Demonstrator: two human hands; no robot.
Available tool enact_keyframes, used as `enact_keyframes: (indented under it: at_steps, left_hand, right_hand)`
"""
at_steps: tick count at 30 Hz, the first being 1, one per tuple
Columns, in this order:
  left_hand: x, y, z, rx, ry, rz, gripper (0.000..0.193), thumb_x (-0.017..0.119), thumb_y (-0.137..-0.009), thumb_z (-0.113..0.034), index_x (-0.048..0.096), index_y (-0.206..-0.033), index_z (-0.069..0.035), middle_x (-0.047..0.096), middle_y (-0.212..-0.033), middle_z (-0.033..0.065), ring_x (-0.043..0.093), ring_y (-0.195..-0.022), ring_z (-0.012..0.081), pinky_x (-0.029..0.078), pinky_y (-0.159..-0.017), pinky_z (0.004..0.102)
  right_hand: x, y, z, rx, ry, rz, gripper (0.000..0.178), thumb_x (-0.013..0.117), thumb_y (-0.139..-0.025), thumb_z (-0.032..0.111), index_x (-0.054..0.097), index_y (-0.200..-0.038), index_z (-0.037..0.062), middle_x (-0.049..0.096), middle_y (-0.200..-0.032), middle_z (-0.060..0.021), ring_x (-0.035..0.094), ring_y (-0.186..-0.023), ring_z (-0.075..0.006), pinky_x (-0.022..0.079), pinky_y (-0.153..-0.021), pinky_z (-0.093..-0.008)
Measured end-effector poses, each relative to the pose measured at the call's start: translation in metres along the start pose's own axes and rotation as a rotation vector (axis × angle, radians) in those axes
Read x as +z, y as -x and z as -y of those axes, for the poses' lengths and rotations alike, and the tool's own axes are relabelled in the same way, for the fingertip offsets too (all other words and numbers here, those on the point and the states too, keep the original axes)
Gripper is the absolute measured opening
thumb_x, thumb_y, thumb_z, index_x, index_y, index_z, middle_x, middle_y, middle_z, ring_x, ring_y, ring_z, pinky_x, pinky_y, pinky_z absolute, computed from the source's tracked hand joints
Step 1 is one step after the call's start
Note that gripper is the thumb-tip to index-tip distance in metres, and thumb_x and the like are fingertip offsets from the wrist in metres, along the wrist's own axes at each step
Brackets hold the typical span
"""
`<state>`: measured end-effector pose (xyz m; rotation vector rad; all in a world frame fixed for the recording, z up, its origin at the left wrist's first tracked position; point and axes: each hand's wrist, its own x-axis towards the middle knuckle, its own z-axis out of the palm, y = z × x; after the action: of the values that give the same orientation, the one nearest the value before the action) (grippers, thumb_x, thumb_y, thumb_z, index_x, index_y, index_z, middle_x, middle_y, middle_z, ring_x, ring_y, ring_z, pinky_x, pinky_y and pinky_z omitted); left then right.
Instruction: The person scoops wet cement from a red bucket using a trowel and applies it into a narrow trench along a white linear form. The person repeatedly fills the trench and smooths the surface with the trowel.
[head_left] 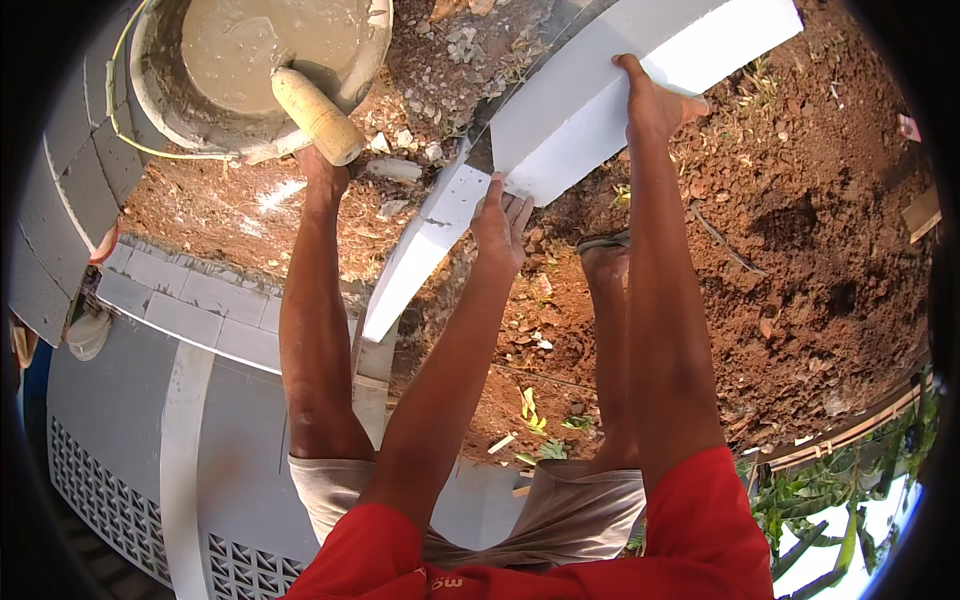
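A long white lightweight concrete block (575, 125) lies aslant in front of me, at the end of a row with another white block (425, 240). My left hand (500, 228) grips its near end close to the joint, thumb up along the edge and fingers against the side. Further along, my right hand (660, 108) holds its right side, with the thumb over the top edge and fingers spread below. To the left stands a round tub (160, 95) of wet grey mortar (235, 45). A tool with a thick wooden handle (318, 115) rests across its rim, its working end hidden in the mortar.
Loose reddish soil (800, 230) covers the right side. Broken rubble (400, 170) lies between tub and blocks. At left are a low grey tiled ledge (190, 300) and a grey wall (110, 400) with vent openings. Green plants (830, 500) grow at lower right.
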<state>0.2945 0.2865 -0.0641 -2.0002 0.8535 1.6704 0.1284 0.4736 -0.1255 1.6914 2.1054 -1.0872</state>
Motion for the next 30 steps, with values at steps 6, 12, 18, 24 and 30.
enact_keyframes:
  at_steps: [6, 12, 18, 24, 30]
  left_hand:
    - [-0.003, -0.045, 0.002, 0.040, 0.038, -0.198, 0.045, 0.080, -0.099, -0.016, 0.062, -0.135, 0.003, 0.067, -0.133, 0.0169, 0.067, -0.121, 0.0315, 0.062, -0.108, 0.0395]
    - [-0.020, -0.071, -0.009, 0.059, -0.011, -0.215, 0.041, 0.082, -0.097, -0.015, 0.065, -0.128, 0.004, 0.070, -0.119, 0.0164, 0.073, -0.106, 0.0290, 0.067, -0.099, 0.0352]
    - [-0.032, -0.089, -0.020, 0.055, -0.056, -0.245, 0.043, 0.083, -0.096, -0.018, 0.062, -0.126, 0.006, 0.072, -0.121, 0.0190, 0.074, -0.109, 0.0319, 0.068, -0.098, 0.0367]
    - [-0.038, -0.095, -0.027, 0.047, -0.159, -0.202, 0.042, 0.083, -0.096, -0.016, 0.061, -0.122, 0.009, 0.070, -0.117, 0.0212, 0.074, -0.106, 0.0325, 0.069, -0.094, 0.0404]
    - [-0.049, -0.118, -0.018, 0.096, -0.179, -0.173, 0.041, 0.083, -0.097, -0.020, 0.063, -0.119, 0.009, 0.072, -0.117, 0.0242, 0.076, -0.104, 0.0339, 0.070, -0.092, 0.0382]
  right_hand:
    - [0.046, 0.000, -0.012, -0.016, 0.021, -0.007, 0.118, 0.101, -0.063, 0.038, 0.022, -0.137, -0.0098, 0.044, -0.127, -0.0292, 0.056, -0.121, -0.0403, 0.057, -0.102, -0.0524]
    - [0.071, 0.002, -0.024, -0.017, 0.059, -0.023, 0.118, 0.101, -0.064, 0.038, 0.024, -0.138, -0.0106, 0.044, -0.130, -0.0300, 0.057, -0.122, -0.0410, 0.057, -0.102, -0.0537]
    - [0.082, 0.016, -0.017, 0.069, 0.173, -0.036, 0.122, 0.102, -0.063, 0.039, 0.022, -0.142, -0.0116, 0.044, -0.131, -0.0295, 0.055, -0.125, -0.0416, 0.057, -0.104, -0.0524]
    - [0.092, 0.014, -0.022, 0.076, 0.249, -0.072, 0.123, 0.102, -0.062, 0.041, 0.024, -0.142, -0.0108, 0.047, -0.131, -0.0285, 0.058, -0.121, -0.0394, 0.055, -0.108, -0.0489]
    - [0.102, 0.020, -0.022, 0.057, 0.276, -0.100, 0.123, 0.101, -0.062, 0.044, 0.026, -0.141, -0.0111, 0.046, -0.133, -0.0276, 0.056, -0.124, -0.0401, 0.054, -0.110, -0.0490]
